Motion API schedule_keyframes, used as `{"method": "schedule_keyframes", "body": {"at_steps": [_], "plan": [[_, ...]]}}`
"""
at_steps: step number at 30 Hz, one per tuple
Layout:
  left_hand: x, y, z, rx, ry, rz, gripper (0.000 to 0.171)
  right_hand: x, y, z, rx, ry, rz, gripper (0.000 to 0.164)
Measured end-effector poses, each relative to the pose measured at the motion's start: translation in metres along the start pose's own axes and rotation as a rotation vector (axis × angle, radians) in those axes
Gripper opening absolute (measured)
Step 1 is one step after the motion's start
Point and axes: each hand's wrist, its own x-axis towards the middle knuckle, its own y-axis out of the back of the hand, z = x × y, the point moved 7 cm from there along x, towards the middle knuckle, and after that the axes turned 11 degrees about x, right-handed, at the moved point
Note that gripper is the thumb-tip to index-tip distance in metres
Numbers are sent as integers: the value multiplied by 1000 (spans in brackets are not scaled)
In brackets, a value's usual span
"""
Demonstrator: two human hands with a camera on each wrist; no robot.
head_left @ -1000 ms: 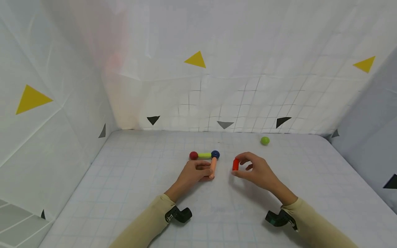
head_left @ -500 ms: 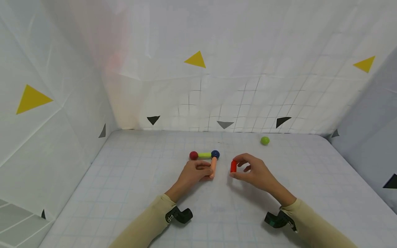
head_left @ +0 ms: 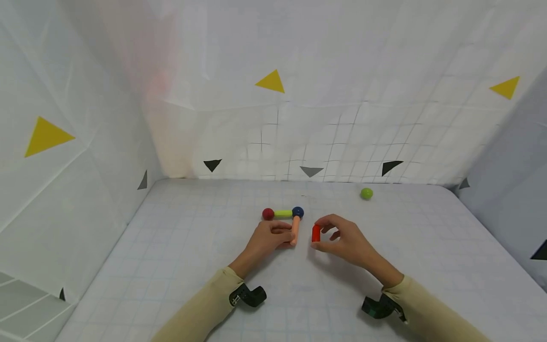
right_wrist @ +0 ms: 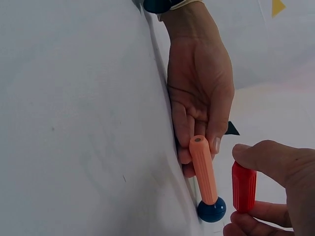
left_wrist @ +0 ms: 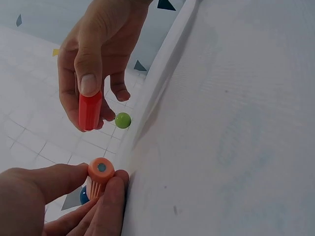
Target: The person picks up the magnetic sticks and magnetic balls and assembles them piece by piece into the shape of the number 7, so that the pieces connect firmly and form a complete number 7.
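You are pinching a red rod [head_left: 315, 233] in your right hand [head_left: 347, 241]; beside it, your left hand [head_left: 266, 240] is gripping an orange rod [head_left: 296, 227]. Beyond your left grip, a blue ball [head_left: 297, 212], yellow-green rod [head_left: 283, 213] and red ball [head_left: 268, 214] are forming a row; beyond your right, a green ball [head_left: 366, 193] is lying apart.

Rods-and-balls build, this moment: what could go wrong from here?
1. The right hand pinches the red rod between thumb and fingertips, so it might slip or twist.
2. The left hand holds the orange rod, which meets the blue ball only at one end; a nudge might break that joint.
3. The green ball sits apart near the far edge of the work surface and could roll if bumped.
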Motion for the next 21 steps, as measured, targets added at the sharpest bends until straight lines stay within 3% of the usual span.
{"method": "schedule_keyframes", "body": {"at_steps": [11, 21], "plan": [[-1, -1, 3, -27, -22, -13, 33, -4, -10, -6, 6, 33, -19, 48], [-1, -1, 2, -36, 7, -15, 32, -6, -17, -9, 26, 62, -26, 46]]}}
